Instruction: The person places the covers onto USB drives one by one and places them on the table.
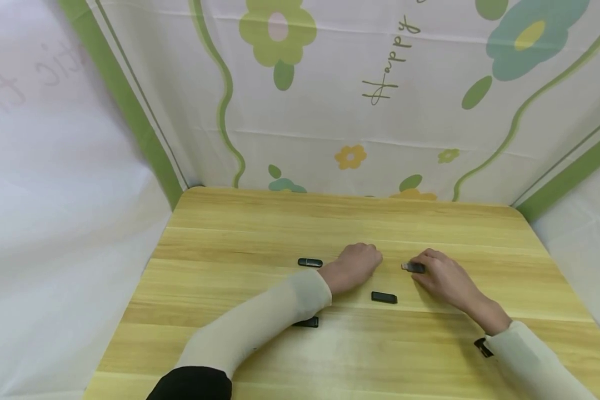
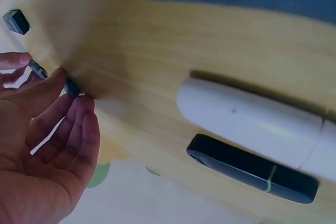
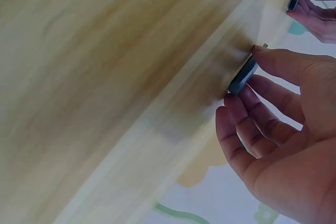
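Note:
My right hand (image 1: 445, 278) pinches a dark USB stick (image 1: 416, 268) between thumb and fingers. Its metal plug (image 1: 404, 266) is bare and points left, toward my other hand. The left hand (image 1: 356, 264) is a short gap away; in the left wrist view its thumb and fingertips pinch a small dark cap (image 2: 72, 86). That piece's open end (image 3: 292, 2) shows in the right wrist view. A black capped USB stick (image 1: 384, 298) lies on the table between and in front of the hands.
Behind the left wrist lies a black USB stick (image 1: 310, 262) with a thin band. Beside it is a white rounded stick (image 2: 247, 119), hidden in the head view. The left sleeve partly covers another black stick (image 1: 309, 322). A patterned curtain (image 1: 320, 111) borders the wooden table (image 1: 205, 222).

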A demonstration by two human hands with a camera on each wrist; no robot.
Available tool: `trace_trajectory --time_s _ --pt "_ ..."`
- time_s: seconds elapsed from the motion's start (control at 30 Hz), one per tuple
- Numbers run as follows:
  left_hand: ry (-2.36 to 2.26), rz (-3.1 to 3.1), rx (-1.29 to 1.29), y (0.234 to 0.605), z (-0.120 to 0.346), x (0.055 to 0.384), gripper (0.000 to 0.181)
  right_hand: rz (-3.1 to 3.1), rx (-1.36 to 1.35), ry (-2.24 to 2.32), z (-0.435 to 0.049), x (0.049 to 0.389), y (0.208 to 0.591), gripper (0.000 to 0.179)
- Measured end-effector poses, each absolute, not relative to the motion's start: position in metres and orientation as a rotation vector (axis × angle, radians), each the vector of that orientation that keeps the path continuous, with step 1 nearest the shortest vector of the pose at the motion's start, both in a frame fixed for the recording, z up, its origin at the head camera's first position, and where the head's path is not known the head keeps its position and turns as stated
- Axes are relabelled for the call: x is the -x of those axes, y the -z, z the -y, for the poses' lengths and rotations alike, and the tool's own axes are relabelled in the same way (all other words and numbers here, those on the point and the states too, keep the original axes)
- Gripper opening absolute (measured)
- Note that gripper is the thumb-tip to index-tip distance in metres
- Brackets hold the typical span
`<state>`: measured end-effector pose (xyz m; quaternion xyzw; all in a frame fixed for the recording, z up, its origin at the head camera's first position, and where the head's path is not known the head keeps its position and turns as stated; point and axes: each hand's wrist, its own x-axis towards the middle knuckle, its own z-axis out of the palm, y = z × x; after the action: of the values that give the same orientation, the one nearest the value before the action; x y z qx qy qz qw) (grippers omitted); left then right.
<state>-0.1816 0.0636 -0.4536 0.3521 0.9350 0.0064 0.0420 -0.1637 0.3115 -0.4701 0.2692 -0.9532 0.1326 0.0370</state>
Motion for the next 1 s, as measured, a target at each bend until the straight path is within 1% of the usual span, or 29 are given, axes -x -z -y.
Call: trace_trajectory --time_s 0.43,0.83,1.0 --pt "0.002 -2.861 -1.048 0.4497 -0.0650 0.1794 0.019 2.893 -0.842 -0.462 -0.3113 0.1629 0.4729 0.022" --pt "-0.144 -2.875 -1.021 0.4505 -0.0610 0.1803 0.026 2.855 -0.880 -0.489 -0.3106 0.1611 0.4746 0.022" --pt "-0.193 -2.878 -1.011 0.4523 -0.0594 0.1812 0.025 2.833 -0.906 -0.492 -0.3077 0.1614 0.4757 0.022"
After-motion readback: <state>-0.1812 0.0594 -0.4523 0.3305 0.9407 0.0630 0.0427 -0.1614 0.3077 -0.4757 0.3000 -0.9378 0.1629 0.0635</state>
